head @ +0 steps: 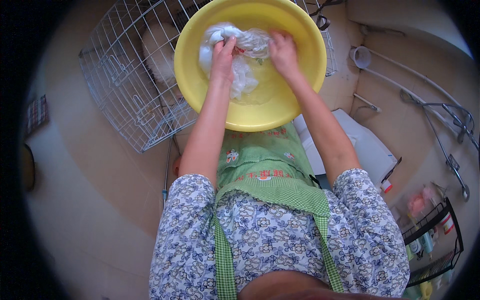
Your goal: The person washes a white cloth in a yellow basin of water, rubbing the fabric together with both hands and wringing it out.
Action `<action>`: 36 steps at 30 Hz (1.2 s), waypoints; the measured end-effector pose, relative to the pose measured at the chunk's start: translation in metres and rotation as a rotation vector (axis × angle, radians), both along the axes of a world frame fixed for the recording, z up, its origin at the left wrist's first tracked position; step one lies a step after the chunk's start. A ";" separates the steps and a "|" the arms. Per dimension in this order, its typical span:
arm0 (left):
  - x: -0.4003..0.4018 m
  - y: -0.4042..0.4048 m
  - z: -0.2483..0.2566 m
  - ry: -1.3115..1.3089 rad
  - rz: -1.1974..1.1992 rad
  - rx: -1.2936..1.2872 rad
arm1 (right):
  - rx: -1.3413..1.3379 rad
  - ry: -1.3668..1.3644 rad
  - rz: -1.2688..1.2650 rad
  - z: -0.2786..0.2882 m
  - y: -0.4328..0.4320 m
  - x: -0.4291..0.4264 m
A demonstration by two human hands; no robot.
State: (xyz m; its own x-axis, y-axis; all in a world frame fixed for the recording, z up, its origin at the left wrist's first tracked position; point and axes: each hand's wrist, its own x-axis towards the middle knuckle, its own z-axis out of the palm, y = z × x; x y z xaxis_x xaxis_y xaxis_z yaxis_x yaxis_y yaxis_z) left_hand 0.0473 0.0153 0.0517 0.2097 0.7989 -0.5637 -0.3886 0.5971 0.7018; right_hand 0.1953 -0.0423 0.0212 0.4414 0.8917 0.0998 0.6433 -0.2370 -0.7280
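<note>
A wet white cloth point(244, 77), partly see-through, is bunched over and in the water of a yellow plastic basin point(262, 119). My left hand point(224, 56) grips its left part, thumb on top. At the other end my right hand point(283, 50), blurred, has its fingers closed on the twisted right end of the cloth. Between the hands the fabric is stretched into a loose roll. A small red patch and a greenish one show beside it; what they are I cannot tell.
A white wire cage point(123, 75) with a pale furry animal point(159, 52) stands left of the basin. At right are a white toilet point(360, 142), a metal shower fitting point(446, 150) on the wall, and a black wire rack point(431, 228) with bottles. My green checked apron point(262, 157) lies below the basin.
</note>
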 end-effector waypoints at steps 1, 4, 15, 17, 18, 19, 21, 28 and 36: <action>-0.003 0.001 -0.006 0.102 -0.034 0.008 | -0.080 -0.154 0.097 0.007 -0.003 -0.008; -0.009 0.003 -0.026 0.338 -0.135 0.006 | -0.245 -0.367 0.233 0.019 -0.011 -0.025; -0.008 0.015 0.001 -0.548 -0.079 -0.351 | 0.129 0.217 0.301 0.153 -0.028 -0.087; -0.009 -0.001 -0.008 -0.487 0.007 -0.216 | 0.148 0.105 0.244 0.149 -0.022 -0.097; -0.010 -0.010 -0.010 -0.450 0.058 -0.148 | 0.136 0.129 0.189 0.139 -0.018 -0.095; -0.003 -0.018 -0.010 -0.427 0.095 -0.086 | 0.121 0.136 0.121 0.123 -0.008 -0.085; 0.006 -0.025 -0.002 -0.363 0.184 -0.097 | 0.096 0.156 0.045 0.097 0.006 -0.070; 0.019 -0.014 0.034 -0.211 0.235 -0.171 | -0.145 0.098 -0.108 0.032 0.018 -0.006; -0.006 0.007 -0.004 0.499 -0.289 -0.051 | -0.235 -0.213 0.088 0.010 -0.006 -0.022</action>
State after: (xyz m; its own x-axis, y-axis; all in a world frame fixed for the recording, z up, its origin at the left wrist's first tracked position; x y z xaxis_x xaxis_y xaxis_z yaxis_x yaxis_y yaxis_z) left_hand 0.0415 0.0222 0.0481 0.1141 0.7179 -0.6867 0.1658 0.6678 0.7257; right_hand 0.1732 -0.0483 0.0313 0.3527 0.9352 -0.0315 0.8007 -0.3191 -0.5069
